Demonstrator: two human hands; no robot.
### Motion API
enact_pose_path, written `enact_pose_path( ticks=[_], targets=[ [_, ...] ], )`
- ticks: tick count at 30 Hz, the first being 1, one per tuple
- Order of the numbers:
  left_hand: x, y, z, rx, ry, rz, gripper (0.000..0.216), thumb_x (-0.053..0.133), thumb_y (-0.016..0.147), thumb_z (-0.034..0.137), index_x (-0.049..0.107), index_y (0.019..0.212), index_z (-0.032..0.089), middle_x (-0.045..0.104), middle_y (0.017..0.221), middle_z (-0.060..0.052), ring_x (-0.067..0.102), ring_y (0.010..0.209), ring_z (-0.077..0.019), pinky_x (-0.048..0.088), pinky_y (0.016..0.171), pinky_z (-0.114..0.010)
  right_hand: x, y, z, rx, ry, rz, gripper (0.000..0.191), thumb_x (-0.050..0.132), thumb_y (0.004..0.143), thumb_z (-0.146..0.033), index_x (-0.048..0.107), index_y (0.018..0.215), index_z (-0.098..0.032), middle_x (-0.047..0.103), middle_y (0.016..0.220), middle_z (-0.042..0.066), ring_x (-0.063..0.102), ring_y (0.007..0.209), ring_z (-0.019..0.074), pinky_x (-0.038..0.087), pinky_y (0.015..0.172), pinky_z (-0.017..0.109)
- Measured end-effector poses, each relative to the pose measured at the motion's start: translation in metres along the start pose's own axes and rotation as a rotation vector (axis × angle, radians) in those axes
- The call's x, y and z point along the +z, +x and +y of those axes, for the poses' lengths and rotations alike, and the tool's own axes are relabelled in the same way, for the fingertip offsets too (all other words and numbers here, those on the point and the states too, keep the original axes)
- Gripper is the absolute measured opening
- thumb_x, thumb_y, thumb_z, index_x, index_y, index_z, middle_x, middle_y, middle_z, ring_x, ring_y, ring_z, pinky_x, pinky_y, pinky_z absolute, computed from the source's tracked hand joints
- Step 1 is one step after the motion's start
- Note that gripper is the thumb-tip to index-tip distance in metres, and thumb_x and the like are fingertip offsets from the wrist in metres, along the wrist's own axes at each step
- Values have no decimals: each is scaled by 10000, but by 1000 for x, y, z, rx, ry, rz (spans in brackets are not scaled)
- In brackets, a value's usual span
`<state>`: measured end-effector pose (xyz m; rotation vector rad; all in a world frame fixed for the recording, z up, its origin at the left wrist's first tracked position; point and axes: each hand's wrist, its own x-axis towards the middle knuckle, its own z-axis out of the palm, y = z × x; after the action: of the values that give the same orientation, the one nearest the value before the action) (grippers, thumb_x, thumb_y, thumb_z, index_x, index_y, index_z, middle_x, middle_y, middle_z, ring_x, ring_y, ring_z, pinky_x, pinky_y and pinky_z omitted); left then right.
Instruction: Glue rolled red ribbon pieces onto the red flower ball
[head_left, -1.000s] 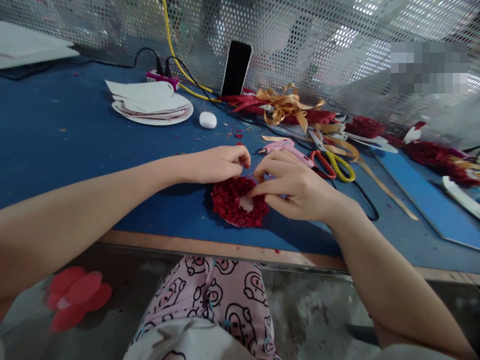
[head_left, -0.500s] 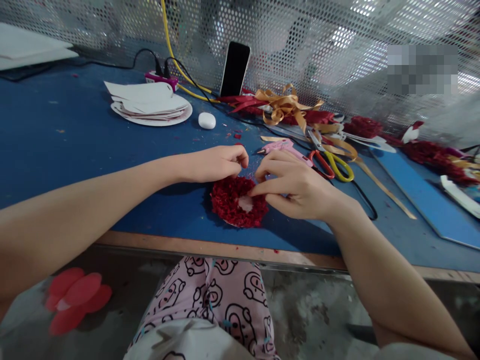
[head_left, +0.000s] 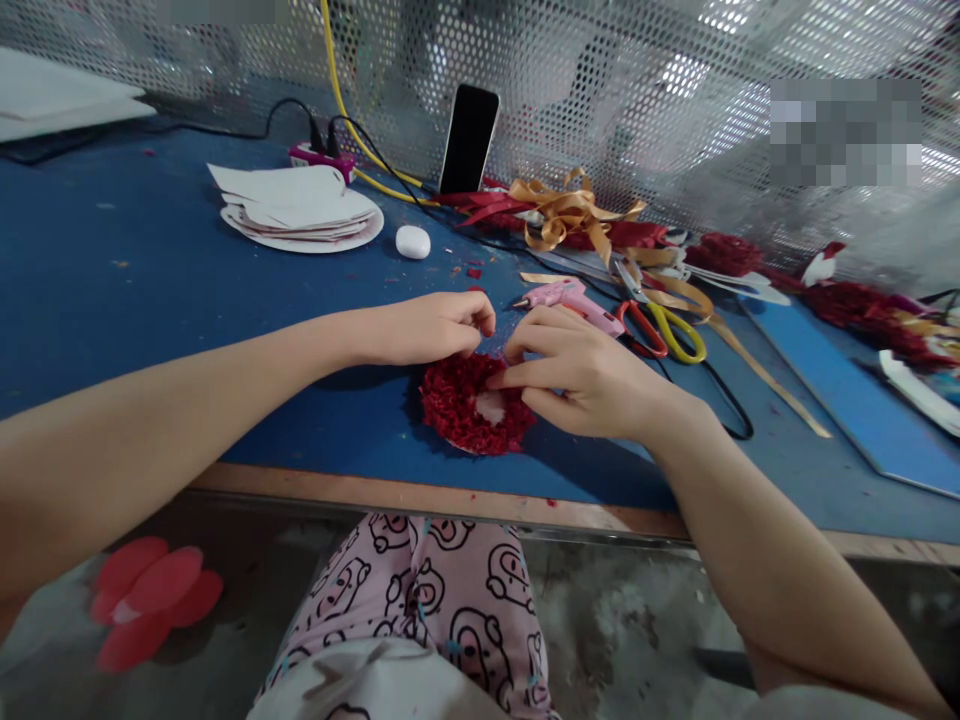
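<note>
A round red ruffled rosette (head_left: 450,410) with a pale bare centre lies on the blue tabletop near its front edge. At its far left rim is my left hand (head_left: 439,328), fingers curled inward and closed; the tips that meet the ruffles are partly hidden. My right hand (head_left: 585,375) reaches in from the right, its fingertips pinched on the red ruffles beside the centre. Just beyond that hand rests a pink glue gun (head_left: 562,296), partly covered by it. Scissors with red and yellow handles (head_left: 675,335) lie to its right.
White paper cut-outs (head_left: 300,215) are stacked at back left, near a small white case (head_left: 412,242). A phone (head_left: 470,140) leans against the perforated metal screen (head_left: 637,80). Gold ribbon (head_left: 570,215) and red material lie behind the scissors. A blue board (head_left: 847,390) is at right.
My right hand has shifted slightly left over the rosette, its fingertips now further across the ruffles above the centre. My left hand and the rosette stay almost where they were.
</note>
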<state>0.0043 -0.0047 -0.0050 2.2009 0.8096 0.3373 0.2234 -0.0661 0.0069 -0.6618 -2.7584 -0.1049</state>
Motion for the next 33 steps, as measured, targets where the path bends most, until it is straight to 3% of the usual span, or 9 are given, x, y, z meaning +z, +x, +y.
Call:
enact_pose_path(
  ticks=[5,8,12,14,18,21,24,28,33],
  targets=[
    [1,-1,1,-41,-109,30,199,491,780,211,557,967,190,598,869,-31,543,785,-177,430,702,-302,-1,0,0,17,-55,99,297,492,881,-118,755,940,-244,662,889,53,560,875,209,467,823,404],
    [1,1,-1,-89,-264,126,121,493,866,270,534,957,201,558,782,-11,492,644,-137,416,606,-279,0,-1,7,134,-165,213,304,496,892,-134,744,1019,-253,687,908,54,594,893,224,472,835,406],
    [-4,7,-13,-75,-280,300,91,475,904,280,517,930,204,548,695,5,466,567,-119,389,565,-264,1,-8,29,444,-256,372,306,464,946,-199,723,1106,-217,731,966,88,643,927,251,487,847,412],
    [-9,10,-21,-70,-270,398,122,450,886,229,545,953,195,607,776,-20,501,602,-123,430,614,-274,-1,-13,40,626,-284,382,319,441,956,-231,719,1109,-191,746,996,112,659,941,272,494,856,425],
    [-22,13,-36,-42,-169,591,316,415,754,103,589,1010,163,666,1073,-101,597,829,-162,504,768,-310,-5,-21,49,995,-394,159,410,482,949,-405,719,1070,-93,727,1043,227,659,1009,374,505,855,500],
    [-26,14,-46,-23,186,554,387,447,729,103,675,1037,158,688,1027,-86,603,882,-199,485,868,-359,-3,-26,51,1092,-414,-56,606,529,897,-603,728,1062,-56,694,1089,286,643,1052,437,500,866,534],
    [-22,19,-54,47,343,523,383,445,757,121,732,1006,169,715,965,-73,628,855,-215,496,863,-376,2,-29,59,1180,-415,-121,608,528,900,-592,720,1121,-59,660,1183,281,614,1139,441,484,921,520],
    [-8,28,-59,289,508,354,387,424,920,204,712,1179,189,698,1262,-91,599,1174,-242,387,1084,-429,7,-32,74,1200,-305,-146,507,524,913,-495,717,1134,-81,671,1196,250,636,1132,407,483,933,474],
    [2,29,-60,177,672,223,487,378,1021,482,560,1435,301,511,1534,-44,488,1267,-291,351,1097,-464,8,-32,77,1149,-248,-69,369,503,927,-378,706,1094,-119,725,1117,189,682,1056,312,489,868,344]
  ],
)
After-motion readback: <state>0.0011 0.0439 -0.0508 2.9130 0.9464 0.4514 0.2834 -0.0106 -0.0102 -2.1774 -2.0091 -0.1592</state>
